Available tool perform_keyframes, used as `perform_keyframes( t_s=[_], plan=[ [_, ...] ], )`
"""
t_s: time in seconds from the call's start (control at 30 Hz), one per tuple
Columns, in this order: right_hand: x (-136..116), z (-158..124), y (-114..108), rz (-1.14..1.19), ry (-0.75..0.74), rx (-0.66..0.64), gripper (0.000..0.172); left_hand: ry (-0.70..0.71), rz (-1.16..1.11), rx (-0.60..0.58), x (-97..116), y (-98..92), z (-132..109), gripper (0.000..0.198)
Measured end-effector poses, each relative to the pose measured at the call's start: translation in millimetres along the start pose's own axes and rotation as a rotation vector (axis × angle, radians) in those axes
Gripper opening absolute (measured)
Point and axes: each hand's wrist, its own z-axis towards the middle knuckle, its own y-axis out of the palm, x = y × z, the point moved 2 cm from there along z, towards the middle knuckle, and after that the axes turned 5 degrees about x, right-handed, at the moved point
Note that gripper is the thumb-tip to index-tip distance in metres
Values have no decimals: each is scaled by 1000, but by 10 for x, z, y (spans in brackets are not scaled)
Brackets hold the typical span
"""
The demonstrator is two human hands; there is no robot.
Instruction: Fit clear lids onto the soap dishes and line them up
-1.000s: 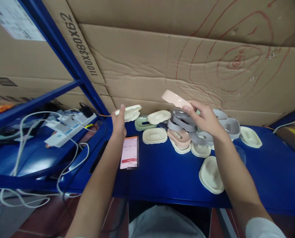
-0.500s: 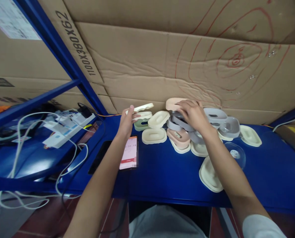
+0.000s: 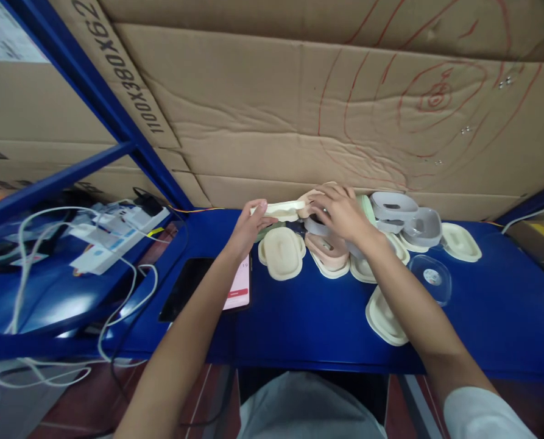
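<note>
My left hand [image 3: 248,228] pinches a flat cream plastic tray [image 3: 281,210] by its left end and holds it level above the blue shelf [image 3: 299,317]. My right hand [image 3: 340,210] is closed over a pink tray [image 3: 310,204] that meets the cream one at its right end. Below them lies a heap of oval soap-dish parts: a cream one [image 3: 281,253], a pink one [image 3: 329,250], grey ones [image 3: 397,207] and more cream ones [image 3: 384,314].
A phone with a lit screen [image 3: 239,289] and a dark tablet [image 3: 183,286] lie left of the heap. A clear lid [image 3: 431,277] sits to the right. White cables and a power strip [image 3: 116,235] fill the left shelf. Cardboard [image 3: 299,110] forms the back wall.
My left hand carried the cream tray rightwards towards the heap. My right hand brought the pink tray down and left until the two pieces met.
</note>
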Motion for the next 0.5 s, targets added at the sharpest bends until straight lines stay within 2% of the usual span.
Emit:
perform_keyframes(
  t_s=[0.23, 0.4, 0.5],
  plan=[
    [-96, -34, -4, 41, -29, -40, 38, 40, 126, 40, -8, 6, -26, 55],
    [-133, -38, 24, 73, -40, -16, 49, 88, 171, 36, -5, 7, -53, 51],
    [-211, -20, 43, 131, -114, -22, 42, 150, 205, 6, -14, -1, -66, 55]
  ],
)
